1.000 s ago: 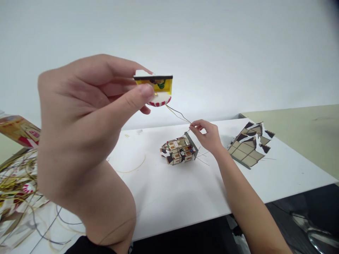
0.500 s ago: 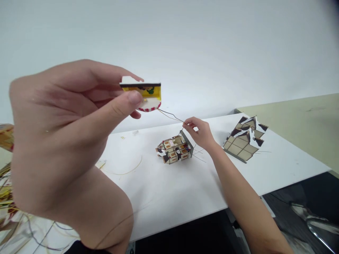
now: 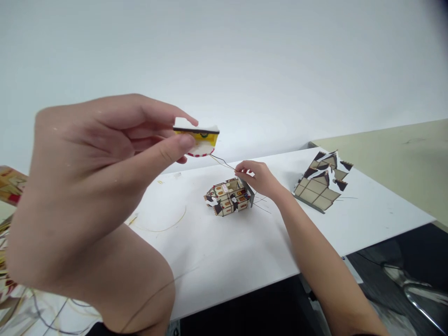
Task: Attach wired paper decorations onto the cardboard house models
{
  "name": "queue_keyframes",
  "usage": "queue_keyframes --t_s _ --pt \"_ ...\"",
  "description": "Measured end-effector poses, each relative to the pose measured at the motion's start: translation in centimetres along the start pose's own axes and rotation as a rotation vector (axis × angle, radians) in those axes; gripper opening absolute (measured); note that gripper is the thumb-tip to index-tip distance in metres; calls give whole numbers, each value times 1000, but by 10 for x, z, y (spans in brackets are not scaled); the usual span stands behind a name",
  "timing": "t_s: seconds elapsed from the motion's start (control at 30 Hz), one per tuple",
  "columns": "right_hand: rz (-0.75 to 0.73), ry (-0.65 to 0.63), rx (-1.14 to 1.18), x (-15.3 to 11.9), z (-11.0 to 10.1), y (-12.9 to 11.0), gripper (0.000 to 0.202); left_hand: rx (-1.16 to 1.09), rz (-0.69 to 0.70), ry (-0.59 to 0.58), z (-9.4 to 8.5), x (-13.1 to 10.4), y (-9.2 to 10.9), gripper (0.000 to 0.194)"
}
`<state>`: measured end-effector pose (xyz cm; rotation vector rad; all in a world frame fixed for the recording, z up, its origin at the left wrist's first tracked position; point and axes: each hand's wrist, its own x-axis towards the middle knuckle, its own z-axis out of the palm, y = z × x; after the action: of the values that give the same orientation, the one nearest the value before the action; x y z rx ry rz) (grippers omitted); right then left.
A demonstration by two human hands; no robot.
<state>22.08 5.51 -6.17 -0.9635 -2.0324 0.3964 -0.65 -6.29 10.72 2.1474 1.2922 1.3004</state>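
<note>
My left hand (image 3: 115, 149), close to the camera, pinches a small painted piece (image 3: 203, 139) between thumb and fingers. The piece is yellow and white, with a dark strip on top and a red-and-white curved edge. Two thin wires (image 3: 223, 162), one dark and one light, run from it to my right hand (image 3: 257, 176), whose fingertips are closed on them. Just below my right hand, a miniature house (image 3: 229, 198) lies on its side on the white table, its grey base facing right. Several thin wires stick out past that base.
A second miniature building (image 3: 320, 184) with snow-white roof patches is at the right of the white table (image 3: 224, 270). A loose yellow wire (image 3: 168, 228) curls left of the house. Tangled wires (image 3: 52, 312) and coloured scraps are at lower left. A metal chair part (image 3: 425, 303) shows at lower right.
My left hand has moved a little down and right with the painted piece. My right hand has shifted slightly left and down, so the two hands are closer together. The houses stay put.
</note>
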Motion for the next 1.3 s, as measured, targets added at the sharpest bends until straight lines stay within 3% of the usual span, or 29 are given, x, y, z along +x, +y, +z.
queue_keyframes --t_s 0.13,0.4,0.57,0.7,0.8,1.03,1.3 --pt "71 -85 2 0 0 -2 8 8 -16 24 3 6 -2 15" --pt "211 -160 38 0 -3 3 11 159 -78 -134 12 22 -19 14" --pt "445 -178 252 -2 -14 17 20 202 -85 -177 13 26 -26 17" --pt "680 -234 451 -6 -17 30 11 185 -75 -189 13 27 -31 18" --pt "801 -323 552 -8 -10 38 6 169 -90 -206 14 29 -34 18" --pt "848 -424 719 -7 21 37 16 149 -159 -235 15 33 -35 21" --pt "1004 -325 750 -5 33 17 22 138 -186 -239 11 37 -42 24"
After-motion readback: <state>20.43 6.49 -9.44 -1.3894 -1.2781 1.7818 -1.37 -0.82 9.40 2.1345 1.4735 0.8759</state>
